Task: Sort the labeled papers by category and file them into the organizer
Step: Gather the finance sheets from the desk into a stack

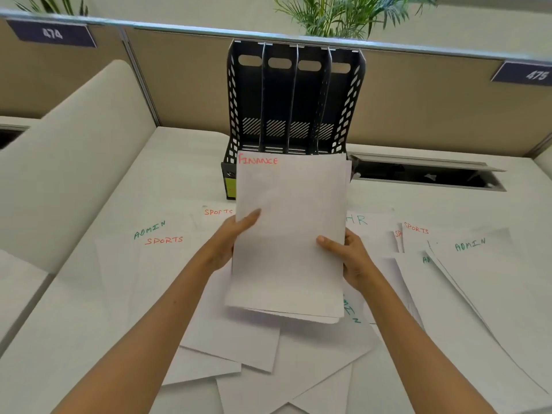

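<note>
I hold a stack of white papers (pixel 289 234) upright above the desk, its top sheet marked FINANCE in red. My left hand (pixel 230 243) grips the stack's left edge and my right hand (pixel 349 258) grips its right edge. Right behind the stack stands the black file organizer (pixel 294 97) with several upright slots, all looking empty. Loose sheets lie around on the desk: ADMIN and SPORTS papers (pixel 155 234) at the left, an HR sheet (pixel 358 219) to the right, then more SPORTS sheets (pixel 416 231) and ADMIN sheets (pixel 470 245) at the right.
More overlapping white sheets (pixel 268 363) lie under my forearms near the desk's front. A cable slot (pixel 427 174) opens in the desk right of the organizer. A beige partition wall (pixel 418 109) with number plates 474 and 475 backs the desk; a plant (pixel 343 16) rises behind it.
</note>
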{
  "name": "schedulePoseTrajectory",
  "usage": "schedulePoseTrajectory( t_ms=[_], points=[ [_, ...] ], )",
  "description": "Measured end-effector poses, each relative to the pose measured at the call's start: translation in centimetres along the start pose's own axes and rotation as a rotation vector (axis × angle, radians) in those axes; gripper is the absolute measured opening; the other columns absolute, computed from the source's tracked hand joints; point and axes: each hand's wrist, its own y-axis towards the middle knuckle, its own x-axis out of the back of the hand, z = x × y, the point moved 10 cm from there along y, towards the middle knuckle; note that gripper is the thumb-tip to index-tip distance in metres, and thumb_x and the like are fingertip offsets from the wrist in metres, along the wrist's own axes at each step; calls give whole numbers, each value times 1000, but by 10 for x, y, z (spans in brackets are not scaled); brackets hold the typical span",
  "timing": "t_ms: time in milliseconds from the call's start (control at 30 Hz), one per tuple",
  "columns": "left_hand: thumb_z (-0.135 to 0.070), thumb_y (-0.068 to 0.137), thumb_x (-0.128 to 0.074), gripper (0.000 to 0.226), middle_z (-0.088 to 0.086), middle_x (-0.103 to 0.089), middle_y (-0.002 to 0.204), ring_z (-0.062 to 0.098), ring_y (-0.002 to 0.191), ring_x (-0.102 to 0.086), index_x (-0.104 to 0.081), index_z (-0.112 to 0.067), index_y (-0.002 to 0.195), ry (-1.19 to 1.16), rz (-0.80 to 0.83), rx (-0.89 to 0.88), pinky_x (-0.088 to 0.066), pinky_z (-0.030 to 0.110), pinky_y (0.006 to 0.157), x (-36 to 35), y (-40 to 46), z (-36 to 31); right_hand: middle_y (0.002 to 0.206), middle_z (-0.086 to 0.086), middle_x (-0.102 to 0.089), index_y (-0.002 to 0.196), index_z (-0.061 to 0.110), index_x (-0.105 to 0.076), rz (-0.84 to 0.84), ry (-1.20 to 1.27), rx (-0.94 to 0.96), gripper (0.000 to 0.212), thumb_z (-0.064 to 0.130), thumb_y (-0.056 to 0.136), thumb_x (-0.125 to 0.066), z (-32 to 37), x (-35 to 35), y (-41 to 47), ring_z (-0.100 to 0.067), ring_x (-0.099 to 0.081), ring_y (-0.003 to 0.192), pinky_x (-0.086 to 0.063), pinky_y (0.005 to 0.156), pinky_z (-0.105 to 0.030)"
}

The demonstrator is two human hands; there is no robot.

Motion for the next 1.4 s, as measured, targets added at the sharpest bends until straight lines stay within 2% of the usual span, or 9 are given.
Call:
schedulePoseTrajectory(
  t_ms=[133,267,467,667,767,933,1100,1300,1400],
  points=[
    [-51,63,-80,36,-9,-75,102,14,95,-72,-72,-44,98,64,-84,-250,-60,31,76,-17,-5,-44,93,4,-76,94,26,-72,-93,-137,183,35,26,61,-84,54,-13,-2,-16,-72,86,-60,68,-29],
    [-42,66,-79,49,5,-71,108,26,101,-68,-63,-35,112,-81,-141,-418,-60,43,76,-20,-12,-81,79,17,-73,80,47,-71,-168,-220,361,25,33,62,-81,92,-25,-12,-6,-70,76,-60,64,-29],
    [-46,70,-77,50,-2,-74,108,19,102,-70,-68,-27,114,58,-71,-278,-57,35,87,-18,-8,-49,88,11,-75,92,33,-70,-182,-172,314,26,20,73,-80,67,-24,-14,-7,-71,82,-55,61,-18],
    [-38,86,-67,29,-1,-70,111,22,109,-64,-63,-27,113,217,-83,-112,-51,40,95,0,5,-20,90,4,-66,89,33,-63,-356,-480,433,8,33,84,-69,92,-1,-16,-21,-62,89,-55,73,-35],
    [-32,91,-63,19,-1,-73,106,23,106,-67,-66,-25,108,147,-83,-109,-53,37,93,2,10,-23,85,-1,-67,87,18,-68,-450,-739,552,14,32,89,-63,120,9,-19,-20,-56,79,-46,67,-30],
    [-39,82,-69,26,-5,-76,101,13,94,-72,-71,-25,104,5,25,-102,-58,27,73,-13,19,-39,80,-2,-68,92,8,-71,-353,-733,404,18,25,87,-66,135,17,-5,-8,-59,62,-45,56,-16],
    [-36,82,-72,30,-7,-74,106,16,102,-70,-66,-28,110,99,48,-111,-58,31,81,-25,33,-63,55,-3,-59,76,3,-70,-268,-676,321,13,14,83,-69,167,15,3,-6,-50,42,-41,43,-16],
    [-27,94,-60,53,-8,-54,133,12,120,-51,-40,-20,142,557,-230,-314,-45,11,79,-1,49,-106,39,5,-57,69,5,-68,-416,-702,471,12,8,80,-68,250,20,-6,-3,-51,33,-45,38,-15],
    [-22,92,-62,59,3,-46,145,24,132,-46,-36,-16,144,1013,-357,-451,-42,30,96,3,58,-123,44,11,-59,68,13,-67,-529,-778,637,14,14,82,-68,294,12,-16,0,-58,35,-49,41,-13]
  ],
)
